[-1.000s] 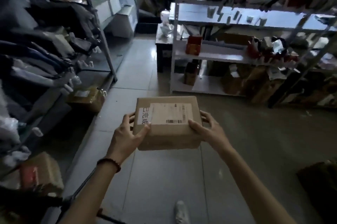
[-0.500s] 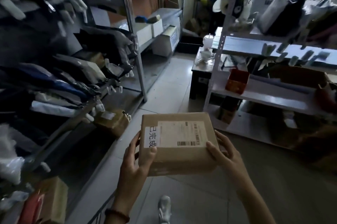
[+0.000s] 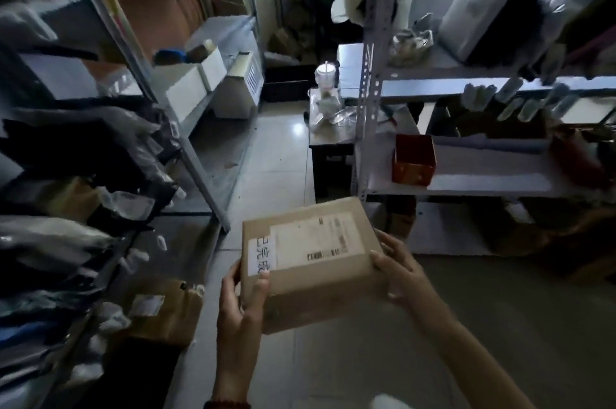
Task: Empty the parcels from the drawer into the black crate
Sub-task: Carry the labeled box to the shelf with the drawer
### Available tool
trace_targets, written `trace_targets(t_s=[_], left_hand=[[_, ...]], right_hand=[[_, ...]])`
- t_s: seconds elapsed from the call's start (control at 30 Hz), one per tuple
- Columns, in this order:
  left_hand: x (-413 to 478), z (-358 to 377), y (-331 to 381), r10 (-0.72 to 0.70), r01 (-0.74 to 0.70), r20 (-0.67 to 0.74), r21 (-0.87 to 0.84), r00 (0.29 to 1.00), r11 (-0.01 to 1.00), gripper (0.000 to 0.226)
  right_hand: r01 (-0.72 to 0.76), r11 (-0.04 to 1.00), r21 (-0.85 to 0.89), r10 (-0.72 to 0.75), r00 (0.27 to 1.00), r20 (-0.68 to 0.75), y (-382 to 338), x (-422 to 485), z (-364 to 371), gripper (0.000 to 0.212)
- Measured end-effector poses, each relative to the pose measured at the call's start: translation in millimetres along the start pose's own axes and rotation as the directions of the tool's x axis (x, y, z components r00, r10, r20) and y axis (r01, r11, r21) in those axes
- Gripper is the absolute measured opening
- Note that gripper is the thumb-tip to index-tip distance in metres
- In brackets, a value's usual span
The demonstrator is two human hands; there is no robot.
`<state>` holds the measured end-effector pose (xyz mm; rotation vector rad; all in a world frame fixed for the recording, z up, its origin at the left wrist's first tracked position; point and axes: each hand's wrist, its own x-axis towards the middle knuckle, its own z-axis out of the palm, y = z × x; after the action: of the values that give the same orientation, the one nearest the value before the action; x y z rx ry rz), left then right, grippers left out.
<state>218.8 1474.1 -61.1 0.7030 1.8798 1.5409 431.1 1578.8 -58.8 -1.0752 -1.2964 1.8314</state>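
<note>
Parcel (image 3: 310, 262) first: a flat brown cardboard box with a printed label and a white sticker on its top face. It is held label-up in front of the body, over the tiled floor of the aisle and not set down anywhere. Left hand (image 3: 240, 305) grips its near left corner, with the thumb lying across the top onto the sticker and the fingers curled round the side. The right hand (image 3: 400, 272) clasps the right edge, thumb on top, fingers wrapped round the side; how far they reach beneath I cannot see. So the box sits between the two hands, one at each end, which I take to be a way of keeping a wide, flat load level while it is carried.

Shelving (image 3: 206, 175) packed with bagged goods runs along the left, with another cardboard box (image 3: 163, 312) on a low shelf. A red box (image 3: 413, 160) sits on the right-hand rack. Far down the aisle a dark bin (image 3: 288, 83) stands on the floor; whether that is the black crate I cannot tell.
</note>
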Motion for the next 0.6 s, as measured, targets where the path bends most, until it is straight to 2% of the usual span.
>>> trace_targets(t_s=[0.13, 0.2, 0.3, 0.43, 0.53, 0.6], left_hand=[[80, 39, 4, -0.079, 0.081, -0.037, 0.048, 0.996, 0.996, 0.036], [125, 58, 10, -0.066, 0.068, -0.030, 0.055, 0.997, 0.996, 0.035], [184, 78, 28, 0.001, 0.000, -0.001, 0.100, 1.000, 0.995, 0.035], [262, 96, 64, 0.022, -0.019, -0.017, 0.138, 1.000, 0.990, 0.035], [299, 104, 78, 0.089, -0.076, -0.057, 0.195, 0.994, 0.978, 0.054], [331, 110, 81, 0.096, -0.072, -0.108, 0.210, 0.990, 0.975, 0.061]], right_hand=[[-0.051, 0.995, 0.089, 0.061, 0.991, -0.119, -12, 79, -4, 0.045], [-0.024, 0.996, 0.087, 0.036, 0.989, -0.140, -23, 126, -9, 0.047], [0.023, 0.996, 0.081, -0.012, 0.992, -0.125, -46, 193, -11, 0.048], [0.028, 0.995, 0.098, -0.018, 0.995, -0.096, -85, 278, -5, 0.053], [0.042, 0.997, 0.071, -0.038, 0.997, -0.060, -104, 315, 1, 0.058], [0.041, 0.998, 0.050, -0.038, 0.998, -0.053, -110, 349, 7, 0.052]])
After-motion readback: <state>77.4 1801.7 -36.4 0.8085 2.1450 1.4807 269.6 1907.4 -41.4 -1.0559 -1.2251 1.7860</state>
